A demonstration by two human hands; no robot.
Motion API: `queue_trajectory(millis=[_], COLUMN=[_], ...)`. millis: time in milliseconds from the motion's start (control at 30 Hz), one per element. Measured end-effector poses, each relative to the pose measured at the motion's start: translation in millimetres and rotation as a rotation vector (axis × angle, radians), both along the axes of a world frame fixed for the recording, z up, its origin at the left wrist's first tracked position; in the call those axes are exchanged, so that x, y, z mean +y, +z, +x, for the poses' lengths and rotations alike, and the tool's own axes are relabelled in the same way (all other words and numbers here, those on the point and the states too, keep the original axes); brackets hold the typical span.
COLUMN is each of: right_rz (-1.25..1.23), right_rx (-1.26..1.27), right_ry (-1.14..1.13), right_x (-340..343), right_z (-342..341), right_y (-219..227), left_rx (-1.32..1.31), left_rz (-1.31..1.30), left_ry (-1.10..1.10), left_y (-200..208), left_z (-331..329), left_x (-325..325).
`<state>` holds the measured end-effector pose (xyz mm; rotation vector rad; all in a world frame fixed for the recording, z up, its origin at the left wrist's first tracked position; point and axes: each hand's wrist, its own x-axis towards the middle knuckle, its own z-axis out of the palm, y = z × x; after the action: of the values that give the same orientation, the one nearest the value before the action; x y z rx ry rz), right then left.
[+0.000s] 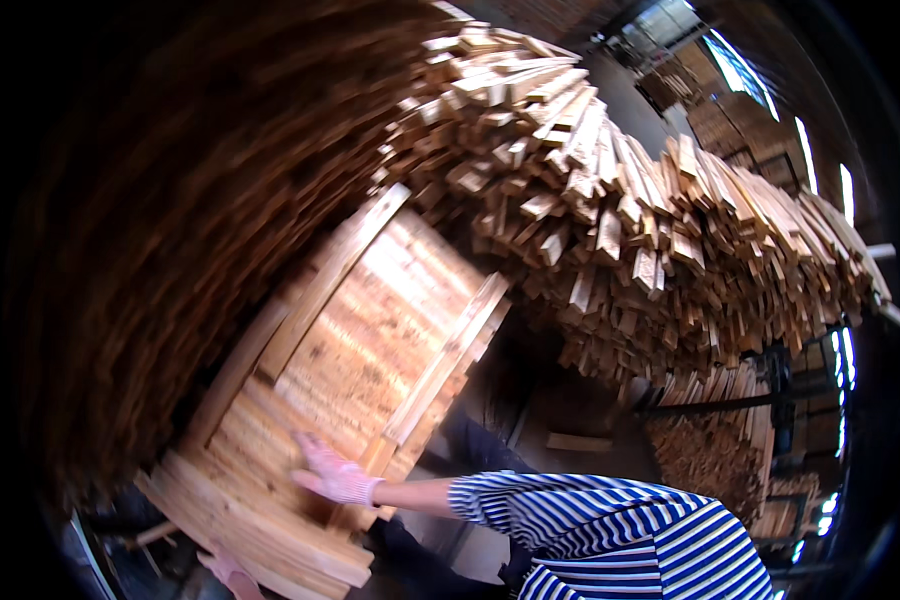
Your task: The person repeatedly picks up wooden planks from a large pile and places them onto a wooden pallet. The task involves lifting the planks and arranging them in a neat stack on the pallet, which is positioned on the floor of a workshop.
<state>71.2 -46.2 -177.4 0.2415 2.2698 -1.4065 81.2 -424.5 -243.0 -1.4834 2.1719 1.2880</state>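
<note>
My right hand point(335, 474), in a pale pinkish glove, reaches across a wooden panel point(342, 350) made of planks. Its fingers are apart and grip nothing; whether they touch the wood, I cannot tell. Thicker wooden strips point(448, 356) run along both long sides of the panel. Several boards point(260, 525) lie across its near end. Low at the left, my left hand point(232, 574) is beside the outer edge of these boards. It is blurred and cut by the picture's edge, so its grip does not show.
A tall stack of wooden boards point(170, 240) rises along the left, dark and smeared by motion. Beyond the panel stands a large heap of loose wooden slats point(610, 210), their ends facing me. More stacked slats point(710, 445) are at the right. One short wooden piece point(578, 442) lies on the floor.
</note>
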Motion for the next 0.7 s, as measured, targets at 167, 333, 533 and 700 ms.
queue_trajectory(millis=[167,333,533,700], right_rz=[0.311,0.511,0.791,0.831], right_rx=[0.121,0.442,0.163,-0.212], right_ry=[-0.19,-0.615,-1.021,-1.097], right_x=[239.8,501.6,715.2,769.7], right_z=[34.1,-2.4,-158.2,-195.0], right_y=[50.8,167.7,249.6,251.2], left_rx=[-0.278,0.08,0.218,0.256], left_rz=[-0.736,0.251,0.781,1.341], left_ry=[-0.416,-0.518,-0.874,-0.633], left_y=[-23.3,-1.2,134.0,199.9], left_z=[-23.2,-52.9,-169.7,-200.1], left_x=[99.5,360.1,749.0,946.4])
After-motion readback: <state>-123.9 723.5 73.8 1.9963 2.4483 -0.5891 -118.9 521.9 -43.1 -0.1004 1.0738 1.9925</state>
